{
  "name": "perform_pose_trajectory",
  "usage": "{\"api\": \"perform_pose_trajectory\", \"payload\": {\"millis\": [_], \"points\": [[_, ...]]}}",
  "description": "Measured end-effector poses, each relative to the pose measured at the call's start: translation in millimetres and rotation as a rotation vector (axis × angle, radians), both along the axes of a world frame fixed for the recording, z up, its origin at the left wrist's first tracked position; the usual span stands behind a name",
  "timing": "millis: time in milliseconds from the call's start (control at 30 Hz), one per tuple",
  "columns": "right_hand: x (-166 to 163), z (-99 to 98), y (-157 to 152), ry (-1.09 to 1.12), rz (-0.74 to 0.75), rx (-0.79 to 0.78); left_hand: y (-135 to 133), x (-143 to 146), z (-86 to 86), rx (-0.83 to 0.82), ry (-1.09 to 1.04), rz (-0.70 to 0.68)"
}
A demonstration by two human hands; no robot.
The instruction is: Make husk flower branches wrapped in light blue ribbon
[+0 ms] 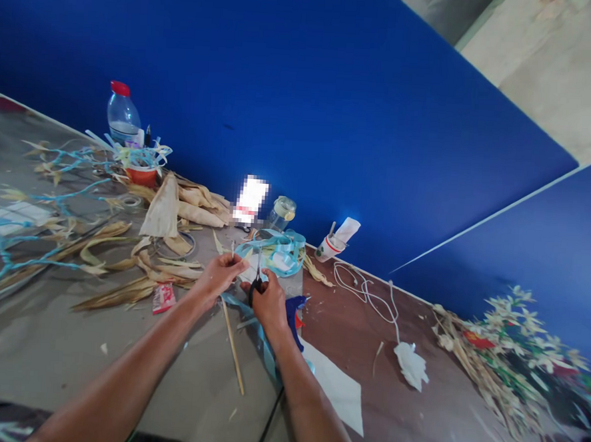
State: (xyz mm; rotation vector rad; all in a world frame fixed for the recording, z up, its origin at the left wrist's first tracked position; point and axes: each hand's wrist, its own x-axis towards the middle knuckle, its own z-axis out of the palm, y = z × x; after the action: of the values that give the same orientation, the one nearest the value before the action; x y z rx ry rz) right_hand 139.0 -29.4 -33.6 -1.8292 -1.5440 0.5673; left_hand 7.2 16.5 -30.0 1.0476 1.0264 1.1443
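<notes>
In the middle of the table my right hand (270,303) is closed round the black handles of a pair of scissors (258,273), whose blades point up and away from me. Just to its left, my left hand (221,274) pinches a small pale strip that looks like corn husk (233,248). The two hands are close together, with the blades between them. Behind them lies a loose coil of light blue ribbon (286,250). A thin stick (232,347) rests on the table below my left hand. A dark blue tool (294,321) is partly hidden by my right wrist.
Dried corn husks (191,208), blue-wrapped stems (7,257) and a red-capped bottle (123,114) occupy the left. A jar (282,212), a cup (330,247) and a white cable (366,292) line the blue partition (294,81). Right: white flowers (524,322); paper (338,387) nearer.
</notes>
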Motion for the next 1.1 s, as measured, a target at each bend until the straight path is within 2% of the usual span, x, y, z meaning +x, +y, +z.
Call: {"api": "perform_pose_trajectory", "payload": {"millis": [133,233,367,633,833,967,1033,1100], "points": [[4,5.2,3,-0.149,0.052,-0.138,2,-1,-1.3,-0.002,0.009,-0.010],[7,9.5,4,-0.341,0.036,-0.210,2,-1,-2.6,-0.002,0.007,-0.034],[7,10.6,5,-0.528,0.073,-0.217,2,0,-1.9,-0.009,0.008,-0.042],[-4,16.7,20,-0.711,0.122,-0.296,-2,1,4.4,0.024,0.056,-0.085],[1,19.0,31,-0.572,0.273,-0.331,3,0,0.9,0.099,0.141,-0.096],[15,20.8,35,-0.423,0.479,-0.366,6,0,-2.8,0.123,0.142,-0.092],[19,21.7,36,-0.288,0.522,-0.303,6,1,-3.5,0.132,0.168,-0.099],[19,21.7,35,-0.061,0.431,-0.159,6,2,-3.9,0.146,0.208,-0.091]]}}
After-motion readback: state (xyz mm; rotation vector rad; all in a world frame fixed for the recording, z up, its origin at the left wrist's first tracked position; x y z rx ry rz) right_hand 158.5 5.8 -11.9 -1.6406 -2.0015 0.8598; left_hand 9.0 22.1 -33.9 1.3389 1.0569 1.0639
